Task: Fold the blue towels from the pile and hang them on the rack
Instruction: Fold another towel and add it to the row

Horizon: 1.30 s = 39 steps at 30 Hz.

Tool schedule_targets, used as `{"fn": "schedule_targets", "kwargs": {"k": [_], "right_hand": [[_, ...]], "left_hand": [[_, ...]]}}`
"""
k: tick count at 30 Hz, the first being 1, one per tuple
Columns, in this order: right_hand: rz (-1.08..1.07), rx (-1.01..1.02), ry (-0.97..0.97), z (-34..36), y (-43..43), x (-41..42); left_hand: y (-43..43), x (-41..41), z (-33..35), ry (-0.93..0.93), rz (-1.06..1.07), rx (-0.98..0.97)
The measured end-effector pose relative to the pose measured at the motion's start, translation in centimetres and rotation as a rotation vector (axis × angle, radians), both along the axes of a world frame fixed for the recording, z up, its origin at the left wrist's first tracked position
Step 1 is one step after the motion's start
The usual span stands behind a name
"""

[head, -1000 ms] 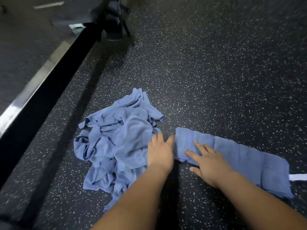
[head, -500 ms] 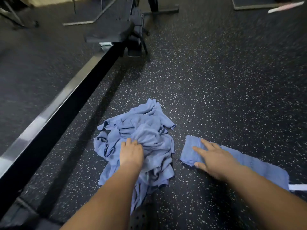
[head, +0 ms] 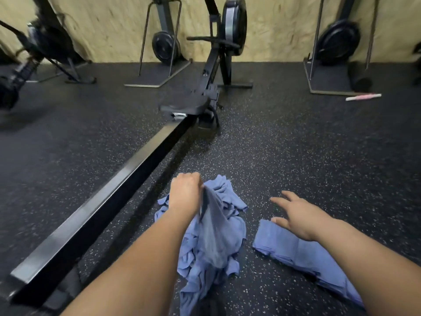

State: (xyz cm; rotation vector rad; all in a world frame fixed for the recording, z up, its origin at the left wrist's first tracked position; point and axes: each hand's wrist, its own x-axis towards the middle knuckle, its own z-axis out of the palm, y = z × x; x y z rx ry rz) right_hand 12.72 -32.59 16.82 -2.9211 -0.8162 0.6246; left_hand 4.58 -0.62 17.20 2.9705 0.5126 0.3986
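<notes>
Nearest, the folded towels (head: 296, 254) lie in a flat row on the floor (head: 307, 156), running out under the right forearm. Just left of them, across a narrow strip of bare floor, sits the loose pile (head: 227, 197) of blue towels. The left grip (head: 185, 195) is curled tight round a bunched part of one towel (head: 214, 233), held above the pile, with the cloth hanging back down into the heap. The right grip (head: 300, 217) is spread, fingers straight, holding nothing, over the far end of the folded towels; touching or just above, cannot tell. Risks, as I judge them: the hanging towel looks tangled with the rest, so a pull likely drags a second one up or strews the heap. Swinging it rightward could sweep the folded row and undo the folds, since the gap between is narrow. A one-handed hold on a bunch, not a corner, means the towel won't open flat, so the right grip needs to find an edge. The left side is tight: the rowing machine rail (head: 102, 201) runs diagonally just beside the pile, and cloth could snag or drape on it. Open room is ahead and to the right, bare speckled floor up to the rower seat (head: 184, 107), a pink-white stick (head: 363, 96) and weight stands (head: 164, 44) along the wall (head: 114, 30). No towel rack is clearly in view, so the carry path cannot be judged.
</notes>
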Motion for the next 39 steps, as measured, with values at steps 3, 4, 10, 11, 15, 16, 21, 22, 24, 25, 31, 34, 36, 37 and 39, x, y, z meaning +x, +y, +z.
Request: {"fn": "schedule_targets", "kwargs": {"k": [3, 4, 10, 11, 15, 16, 21, 22, 24, 25, 31, 34, 36, 37, 39], "right_hand": [[-0.023, 0.083, -0.043, 3.5, -0.8, -2.6], [-0.035, 0.113, -0.059, 4.5, -1.0, -3.5], [-0.061, 0.330, -0.134, 9.9, -2.1, -9.5], [-0.066, 0.394, -0.138, 10.8, -2.2, -10.7], [-0.072, 0.701, -0.215, 13.4, -2.0, -15.6], [-0.072, 0.759, -0.234, 13.9, -1.9, -16.6], [-0.130, 0.850, -0.313, 14.5, -2.8, -18.9], [-0.155, 0.852, -0.317, 14.5, -3.3, -19.0], [-0.215, 0.892, -0.263, 14.5, -4.7, -19.1], [-0.242, 0.926, -0.209, 14.4, -5.6, -19.1], [-0.496, 1.111, 0.068, 13.5, -11.3, -19.5], [-0.560, 1.138, 0.119, 12.7, -13.9, -19.5], [-0.572, 1.132, 0.124, 11.9, -15.3, -19.1], [-0.578, 1.116, 0.109, 11.4, -16.1, -18.8], [-0.601, 1.028, 0.025, 10.6, -17.5, -18.2]], "left_hand": [[-0.8, -2.3, 4.4, -0.226, -0.033, -0.233], [-1.4, -3.1, 5.8, -0.275, -0.035, -0.280], [-6.8, -8.2, 12.9, -0.510, -0.128, -0.611], [-7.7, -9.0, 13.6, -0.542, -0.150, -0.664], [-11.6, -12.0, 15.5, -0.609, -0.255, -0.860], [-12.5, -12.4, 15.6, -0.599, -0.276, -0.888], [-16.4, -13.2, 14.6, -0.469, -0.367, -1.042], [-17.2, -13.3, 14.3, -0.432, -0.386, -1.080], [-18.7, -13.3, 13.9, -0.384, -0.430, -1.146], [-19.4, -13.2, 13.6, -0.369, -0.449, -1.176], [-24.1, -12.6, 12.0, -0.126, -0.668, -1.282], [-26.3, -11.8, 10.6, -0.040, -0.735, -1.189], [-27.5, -11.0, 9.8, -0.004, -0.742, -1.112], [-28.0, -10.6, 9.5, 0.014, -0.743, -1.078], [-28.7, -9.8, 9.1, 0.023, -0.726, -0.966]]}}
